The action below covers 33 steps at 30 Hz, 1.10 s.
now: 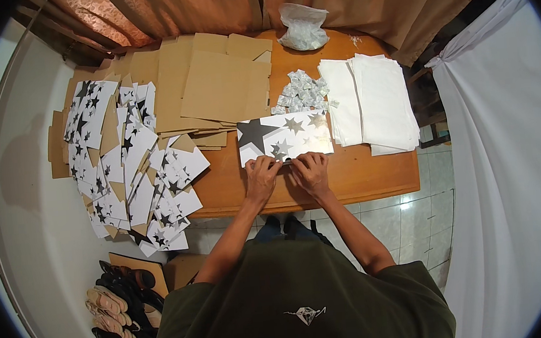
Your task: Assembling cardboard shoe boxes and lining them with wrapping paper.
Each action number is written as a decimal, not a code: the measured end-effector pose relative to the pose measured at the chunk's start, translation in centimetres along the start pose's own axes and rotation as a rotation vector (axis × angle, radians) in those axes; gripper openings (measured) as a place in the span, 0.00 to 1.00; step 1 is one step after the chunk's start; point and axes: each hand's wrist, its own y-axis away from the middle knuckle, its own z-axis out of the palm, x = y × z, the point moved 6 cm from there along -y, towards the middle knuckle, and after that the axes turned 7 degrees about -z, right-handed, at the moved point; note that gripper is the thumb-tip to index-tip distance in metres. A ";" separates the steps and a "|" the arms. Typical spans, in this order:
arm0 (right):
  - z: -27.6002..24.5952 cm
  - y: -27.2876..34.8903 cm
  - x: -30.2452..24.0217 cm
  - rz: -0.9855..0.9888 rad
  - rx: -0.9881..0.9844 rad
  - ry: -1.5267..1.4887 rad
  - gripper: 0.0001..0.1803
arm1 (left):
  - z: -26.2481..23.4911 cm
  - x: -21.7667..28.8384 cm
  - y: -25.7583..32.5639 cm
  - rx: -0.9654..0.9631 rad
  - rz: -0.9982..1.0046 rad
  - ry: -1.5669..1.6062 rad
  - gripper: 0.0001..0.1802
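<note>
A white cardboard box printed with black and grey stars lies in front of me near the table's front edge; its top catches a bright glare. My left hand is closed on its near edge, left of the middle, with fingers bent over the rim. Close beside it, my right hand grips the same edge with fingers curled. Between the two hands a small dark spot shows at the edge. Just beyond the box is a heap of small clear-and-white packets, some touching its far side.
Stacked brown cardboard sheets cover the table's far left. Star-printed white pieces pile up at the left, overhanging the front. White paper sheets lie at the right, a clear plastic bag behind. Shoes stand on the floor, lower left.
</note>
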 end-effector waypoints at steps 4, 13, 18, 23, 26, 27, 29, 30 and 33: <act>-0.6 -0.4 0.0 0.060 0.065 -0.029 0.18 | -0.1 -0.1 -0.2 -0.009 0.028 0.005 0.10; 0.2 0.2 0.4 0.037 0.006 0.054 0.21 | 0.3 -0.3 -0.2 0.003 0.028 -0.010 0.14; 0.0 0.0 0.0 0.053 0.004 0.013 0.23 | 0.3 -0.4 -0.3 -0.006 0.036 -0.013 0.11; -0.2 -0.1 0.1 0.032 0.057 -0.028 0.26 | 0.2 -0.1 0.0 -0.006 0.045 0.020 0.09; 0.1 -0.4 1.6 0.071 -0.036 -0.029 0.24 | 0.3 -0.2 -0.1 -0.018 0.025 0.018 0.09; -0.2 -1.0 1.7 0.064 -0.075 -0.050 0.22 | 0.4 -0.4 0.0 -0.028 0.019 0.013 0.11; -0.4 -2.1 2.0 0.060 -0.112 -0.068 0.21 | 0.5 -0.6 0.0 -0.039 0.017 0.010 0.13; -0.2 -2.4 2.2 0.041 -0.149 -0.048 0.20 | 0.4 -0.5 -0.1 -0.026 0.028 0.025 0.13; 0.0 -3.7 2.4 -0.024 -0.252 -0.046 0.18 | 0.3 -0.5 0.0 -0.025 0.026 0.042 0.13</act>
